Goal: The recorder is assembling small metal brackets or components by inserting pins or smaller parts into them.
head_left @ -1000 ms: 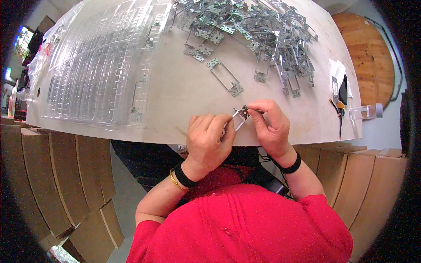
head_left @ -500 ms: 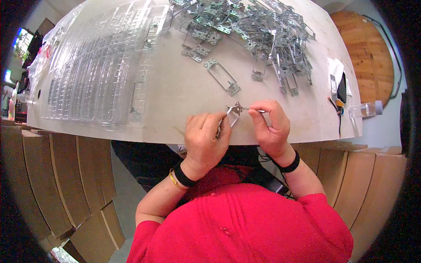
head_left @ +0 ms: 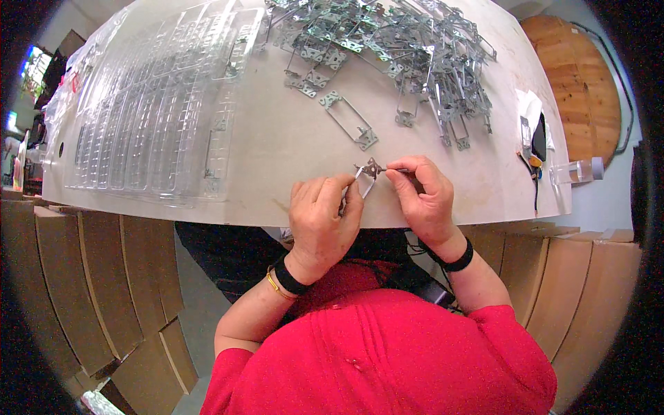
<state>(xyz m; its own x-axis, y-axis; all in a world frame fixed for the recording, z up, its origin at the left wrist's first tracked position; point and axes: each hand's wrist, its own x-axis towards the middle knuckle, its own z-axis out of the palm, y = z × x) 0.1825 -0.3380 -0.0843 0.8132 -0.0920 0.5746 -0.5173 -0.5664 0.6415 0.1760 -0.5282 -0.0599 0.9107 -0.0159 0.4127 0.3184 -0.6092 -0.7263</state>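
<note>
Near the table's front edge, my left hand [head_left: 321, 218] is closed, pinching a small metal bracket frame [head_left: 373, 168] between thumb and fingers. The frame's plate end sticks out beyond the fingertips, tilted up toward my right hand [head_left: 427, 200]. That hand is closed too, thumb against fingers, on a thin metal rod-like piece [head_left: 393, 169]. Its tip meets the bracket's plate, and the rest is hidden by my fingers, so I cannot tell what kind of piece it is. A similar bracket frame [head_left: 349, 123] lies flat on the table just beyond my hands.
A large heap of metal bracket frames [head_left: 415, 52] covers the far middle. At left lie clear plastic compartment trays [head_left: 138, 131]. A clear bottle [head_left: 577, 171] and an orange-and-black tool [head_left: 533, 162] lie at the right edge. Cardboard boxes [head_left: 111, 270] stand below the table on both sides.
My right hand has moved slightly left toward the bracket, and less of the rod-like piece shows between its fingers. The left hand keeps its hold, almost unmoved.
</note>
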